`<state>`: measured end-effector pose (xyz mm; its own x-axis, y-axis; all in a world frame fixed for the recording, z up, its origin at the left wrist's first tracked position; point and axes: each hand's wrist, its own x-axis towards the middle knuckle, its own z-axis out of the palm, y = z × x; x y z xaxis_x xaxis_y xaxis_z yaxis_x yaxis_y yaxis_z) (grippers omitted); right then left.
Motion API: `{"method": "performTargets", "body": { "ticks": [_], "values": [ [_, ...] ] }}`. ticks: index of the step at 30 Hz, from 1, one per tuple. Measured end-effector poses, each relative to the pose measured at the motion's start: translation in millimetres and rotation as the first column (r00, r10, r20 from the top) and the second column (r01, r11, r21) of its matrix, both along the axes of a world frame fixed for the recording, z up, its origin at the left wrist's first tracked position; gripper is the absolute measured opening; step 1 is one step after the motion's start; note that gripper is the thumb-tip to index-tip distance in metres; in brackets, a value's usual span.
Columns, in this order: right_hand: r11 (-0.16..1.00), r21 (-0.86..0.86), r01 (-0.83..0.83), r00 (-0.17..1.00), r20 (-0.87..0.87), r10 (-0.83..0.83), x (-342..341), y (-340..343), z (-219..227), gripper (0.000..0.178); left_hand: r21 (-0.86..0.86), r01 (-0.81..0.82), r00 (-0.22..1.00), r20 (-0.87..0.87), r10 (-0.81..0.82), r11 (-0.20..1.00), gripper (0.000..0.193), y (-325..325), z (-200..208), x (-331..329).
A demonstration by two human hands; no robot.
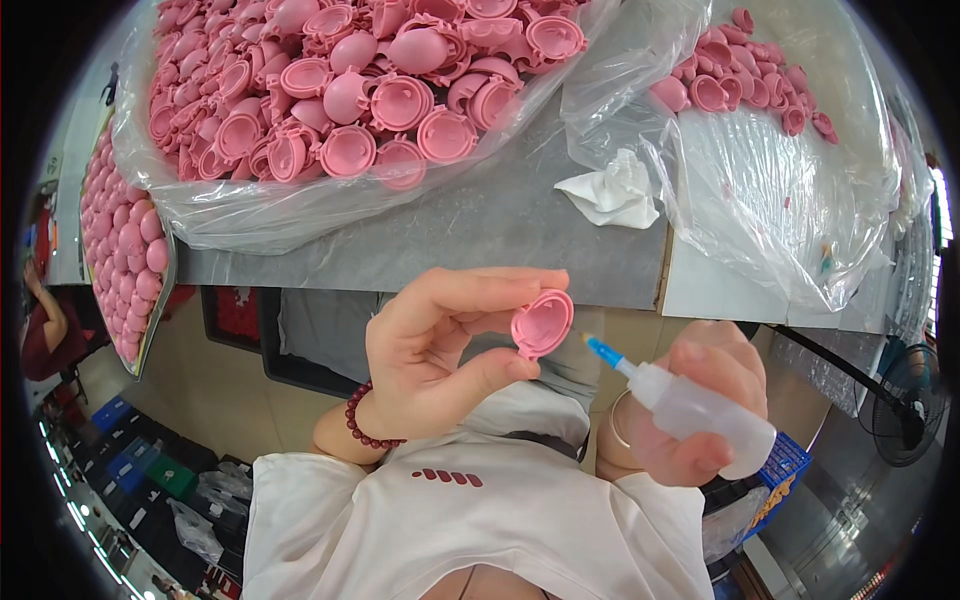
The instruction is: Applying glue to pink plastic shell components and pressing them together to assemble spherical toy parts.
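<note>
Between the thumb and fingers of my left hand (425,345) is a small pink round plastic shell (543,325), its hollow side showing. My right hand (710,400) is wrapped round a translucent squeeze bottle (705,412) with a blue needle tip (604,352). The tip points at the shell's right rim, with a small gap between them. Both hands are in front of the grey table's near edge. Beyond them lies a large heap of similar pink shells (350,98) on clear plastic sheeting (290,215).
A crumpled white tissue (612,190) lies on the grey table (480,225). More pink pieces (740,75) sit on plastic at the far right. A tray of pink domes (128,250) stands at the left edge. A black fan (905,405) is at the right; another person (58,330) is far left.
</note>
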<state>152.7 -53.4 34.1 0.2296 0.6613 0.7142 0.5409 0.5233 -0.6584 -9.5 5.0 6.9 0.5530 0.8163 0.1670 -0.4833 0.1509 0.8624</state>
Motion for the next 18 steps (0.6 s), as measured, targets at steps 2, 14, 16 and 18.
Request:
{"method": "performTargets", "body": {
  "ticks": [2, 14, 16, 18],
  "values": [
    [0.999, -0.004, -0.054, 0.997, -0.061, 0.054, -4.8, -2.2, -0.8, 0.054, 0.021, -0.018, 0.999, 0.032, 0.017, 1.0, 0.034, 0.2, -1.6, -0.1],
    [0.773, 0.064, 0.632, 0.762, -0.235, -0.603, 79.9, -12.0, 2.5, 0.043, -0.391, 0.381, 0.895, 0.384, -0.228, 0.838, 0.045, 6.2, -3.5, 1.1],
    [0.655, -0.026, 0.755, 0.645, -0.146, -0.75, 126.6, -17.0, 6.8, 0.04, -0.57, 0.344, 0.926, 0.338, -0.169, 0.746, 0.052, 5.0, 1.0, 2.2],
    [0.581, -0.103, 0.807, 0.572, -0.108, -0.813, 192.7, -41.2, 5.9, 0.042, -0.581, 0.372, 0.914, 0.364, -0.177, 0.724, 0.052, 7.1, 3.0, 3.3]
  ]
}}
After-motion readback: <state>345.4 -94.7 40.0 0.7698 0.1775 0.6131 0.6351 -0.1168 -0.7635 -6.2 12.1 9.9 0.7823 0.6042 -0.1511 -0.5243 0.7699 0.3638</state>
